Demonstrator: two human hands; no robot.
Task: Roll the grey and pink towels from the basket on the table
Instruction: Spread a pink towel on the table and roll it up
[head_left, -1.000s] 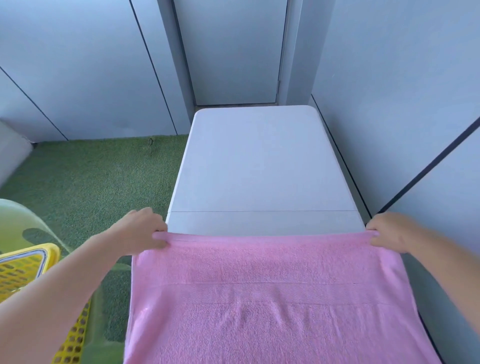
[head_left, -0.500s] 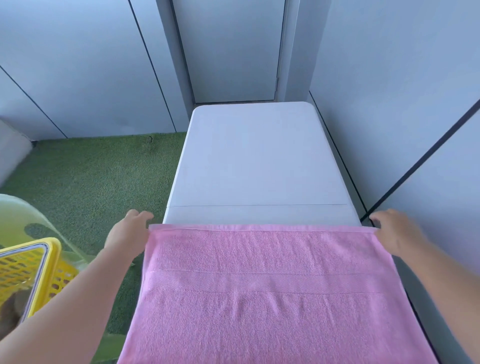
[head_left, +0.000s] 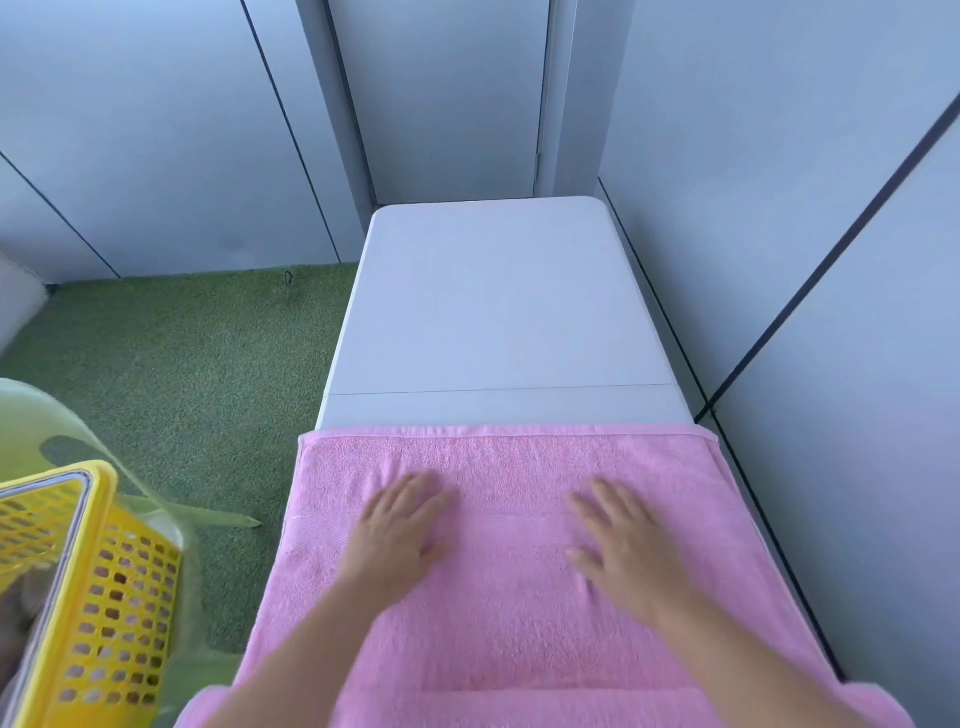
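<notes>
The pink towel (head_left: 509, 618) lies spread flat over the near half of the white table (head_left: 493, 312), its far edge straight across the tabletop. My left hand (head_left: 400, 535) rests palm down on the towel left of centre, fingers straight. My right hand (head_left: 618, 545) lies flat on it right of centre, fingers spread. Both hands are slightly blurred. The yellow basket (head_left: 98, 582) stands at the lower left, beside the table; something greyish shows dimly inside it, too blurred to identify.
A pale green chair (head_left: 47, 431) holds the basket at the left. Green artificial grass (head_left: 192, 374) covers the floor left of the table. Grey wall panels (head_left: 810, 260) close in on the right and behind.
Both hands let go of the towel's far corners and moved inward and toward me; they now lie flat on the towel. The towel has settled flat on the table.
</notes>
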